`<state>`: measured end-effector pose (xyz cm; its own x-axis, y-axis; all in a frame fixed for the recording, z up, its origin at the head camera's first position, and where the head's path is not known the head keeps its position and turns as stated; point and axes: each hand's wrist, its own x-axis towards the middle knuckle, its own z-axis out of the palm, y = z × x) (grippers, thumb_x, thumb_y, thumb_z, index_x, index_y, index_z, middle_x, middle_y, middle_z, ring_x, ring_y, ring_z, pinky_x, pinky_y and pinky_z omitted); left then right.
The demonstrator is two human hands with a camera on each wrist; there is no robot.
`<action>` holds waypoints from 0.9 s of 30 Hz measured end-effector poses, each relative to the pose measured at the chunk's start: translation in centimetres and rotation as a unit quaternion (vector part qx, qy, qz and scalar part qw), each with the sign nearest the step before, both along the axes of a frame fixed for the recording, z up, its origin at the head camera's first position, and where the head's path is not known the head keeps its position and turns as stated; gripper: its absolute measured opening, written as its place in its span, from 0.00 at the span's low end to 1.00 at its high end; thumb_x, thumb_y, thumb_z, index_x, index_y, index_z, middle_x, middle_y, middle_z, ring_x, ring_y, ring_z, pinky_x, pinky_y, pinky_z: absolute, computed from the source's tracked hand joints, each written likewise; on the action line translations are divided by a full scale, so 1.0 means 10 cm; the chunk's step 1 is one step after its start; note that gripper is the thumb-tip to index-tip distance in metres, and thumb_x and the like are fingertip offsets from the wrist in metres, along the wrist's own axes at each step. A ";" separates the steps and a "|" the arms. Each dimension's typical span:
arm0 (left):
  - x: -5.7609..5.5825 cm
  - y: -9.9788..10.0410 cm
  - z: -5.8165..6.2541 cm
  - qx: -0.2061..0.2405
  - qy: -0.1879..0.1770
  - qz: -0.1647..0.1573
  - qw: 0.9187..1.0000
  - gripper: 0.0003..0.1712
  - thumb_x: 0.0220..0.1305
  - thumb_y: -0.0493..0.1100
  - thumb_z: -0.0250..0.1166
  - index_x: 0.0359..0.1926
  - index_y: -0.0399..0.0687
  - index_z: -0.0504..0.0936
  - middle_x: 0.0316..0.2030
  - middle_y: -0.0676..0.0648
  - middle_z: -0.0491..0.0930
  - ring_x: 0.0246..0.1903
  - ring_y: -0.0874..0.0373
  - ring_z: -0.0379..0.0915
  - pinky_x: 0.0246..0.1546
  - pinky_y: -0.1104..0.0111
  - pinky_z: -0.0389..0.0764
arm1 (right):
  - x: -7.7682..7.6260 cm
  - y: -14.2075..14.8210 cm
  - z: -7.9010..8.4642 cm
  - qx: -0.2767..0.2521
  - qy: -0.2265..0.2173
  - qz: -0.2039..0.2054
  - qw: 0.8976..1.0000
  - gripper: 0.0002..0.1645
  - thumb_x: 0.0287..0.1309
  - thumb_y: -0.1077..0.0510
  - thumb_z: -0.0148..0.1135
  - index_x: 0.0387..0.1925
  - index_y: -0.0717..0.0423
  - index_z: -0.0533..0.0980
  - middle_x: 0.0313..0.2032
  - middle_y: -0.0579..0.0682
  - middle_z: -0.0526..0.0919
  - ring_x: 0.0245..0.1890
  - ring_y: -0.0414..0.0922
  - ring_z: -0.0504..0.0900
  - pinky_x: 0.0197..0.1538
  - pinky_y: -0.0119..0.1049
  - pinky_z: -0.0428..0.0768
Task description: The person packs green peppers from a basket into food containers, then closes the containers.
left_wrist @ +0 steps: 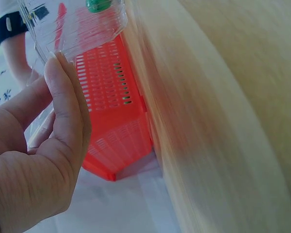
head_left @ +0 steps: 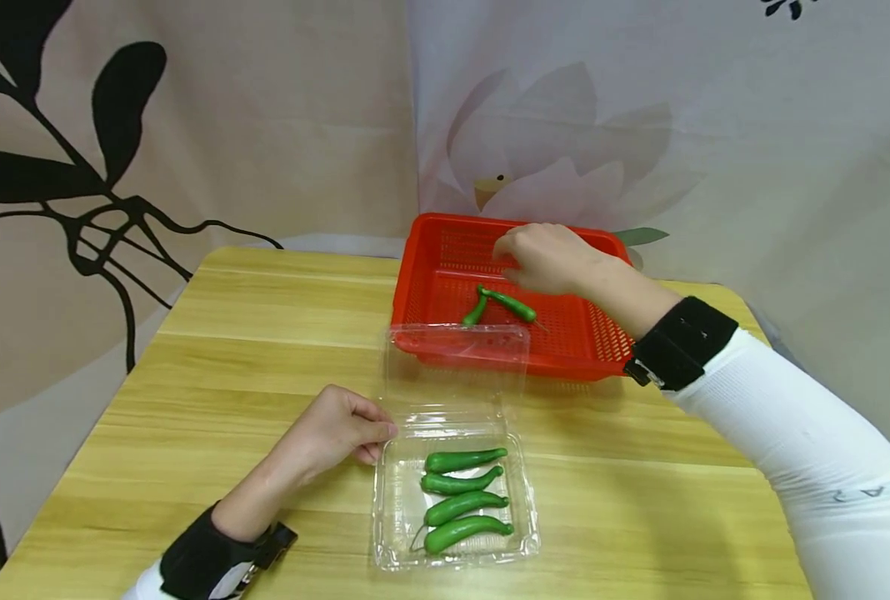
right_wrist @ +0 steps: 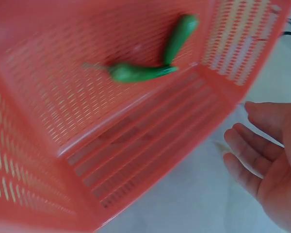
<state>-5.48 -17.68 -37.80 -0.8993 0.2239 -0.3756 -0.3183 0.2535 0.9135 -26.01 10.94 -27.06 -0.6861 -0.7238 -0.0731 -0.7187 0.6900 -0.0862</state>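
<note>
A clear plastic clamshell box (head_left: 382, 517) lies with its lid (head_left: 452, 367) raised toward the back. Inside it, several green chili peppers (head_left: 466, 505) lie in a row. My left hand (head_left: 340, 429) pinches the box's left edge near the hinge between thumb and fingers, which the left wrist view also shows. Behind the box stands a red plastic basket (head_left: 587, 342) holding two green chili peppers (head_left: 516, 307), their ends close together. Above the basket's right half is my right hand (head_left: 546, 260), its fingers loosely bent and holding nothing; the right wrist view shows them apart.
The wooden table (head_left: 250, 350) carries the box and the basket, which sits near the back edge. Part of the lid overlaps the basket's front wall in the head view. A printed cloth (head_left: 325, 117) hangs behind the table.
</note>
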 end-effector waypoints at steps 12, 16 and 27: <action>0.03 0.03 0.02 -0.003 0.007 0.002 1.000 0.08 0.66 0.30 0.71 0.42 0.24 0.87 0.26 0.40 0.85 0.21 0.58 0.81 0.28 0.63 0.90 | -0.37 -0.05 -0.37 0.121 0.005 0.023 0.992 0.14 0.66 0.72 0.60 0.46 0.58 0.85 0.40 0.55 0.87 0.42 0.54 0.84 0.47 0.49 0.88; 0.03 0.03 0.02 -0.004 0.012 -0.001 1.000 0.08 0.66 0.30 0.72 0.41 0.24 0.87 0.26 0.40 0.85 0.22 0.58 0.81 0.27 0.64 0.90 | -0.43 -0.06 -0.47 0.152 0.003 0.030 0.988 0.17 0.65 0.71 0.65 0.53 0.58 0.85 0.49 0.57 0.88 0.50 0.56 0.85 0.55 0.50 0.87; 0.02 0.02 0.00 -0.006 -0.001 0.011 1.000 0.06 0.65 0.29 0.71 0.40 0.26 0.87 0.26 0.39 0.85 0.21 0.58 0.80 0.27 0.64 0.90 | -0.51 0.02 -0.70 0.182 0.016 0.067 0.981 0.13 0.65 0.70 0.68 0.48 0.55 0.85 0.44 0.55 0.86 0.46 0.54 0.85 0.51 0.49 0.88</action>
<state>-5.28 -17.44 -37.83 -0.9032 0.1989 -0.3803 -0.3262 0.2580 0.9094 -31.08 11.12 -34.03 -0.5923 -0.7376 -0.3244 -0.8037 0.5696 0.1722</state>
